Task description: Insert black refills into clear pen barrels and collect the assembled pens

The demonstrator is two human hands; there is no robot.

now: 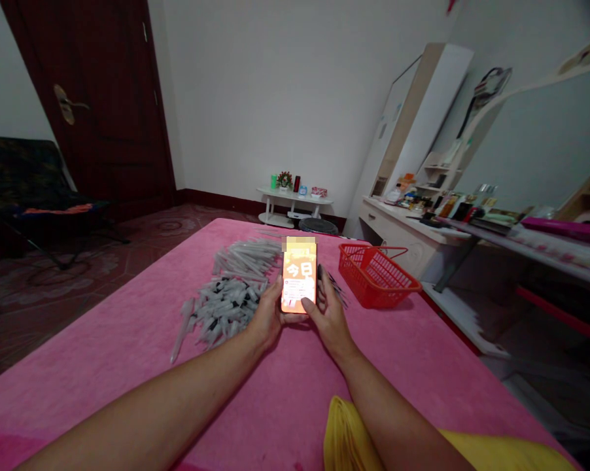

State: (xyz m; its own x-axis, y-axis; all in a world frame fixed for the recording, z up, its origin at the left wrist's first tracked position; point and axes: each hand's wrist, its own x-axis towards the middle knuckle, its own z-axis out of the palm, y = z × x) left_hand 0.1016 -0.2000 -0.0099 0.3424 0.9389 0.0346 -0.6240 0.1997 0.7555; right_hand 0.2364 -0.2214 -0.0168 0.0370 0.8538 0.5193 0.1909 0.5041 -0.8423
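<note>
A smartphone [299,278] with a bright orange and white screen is held upright over the pink table cover [285,386]. My left hand [269,315] wraps round its left side and lower edge. On the right side, my right hand [333,317] grips it too, the thumb lying over the lower screen. Left of the phone lies a heap of small translucent pieces with black parts [226,309], possibly pen caps. Behind that heap is a pile of long translucent tubes [248,257]. Thin dark sticks [339,288] show partly behind my right hand.
A red plastic basket [378,278] stands right of the phone. Yellow cloth [348,435] lies at the near edge under my right forearm. A cluttered dressing table [413,229] is at the right, a folding chair [34,196] at the left, a small white stand [295,199] behind.
</note>
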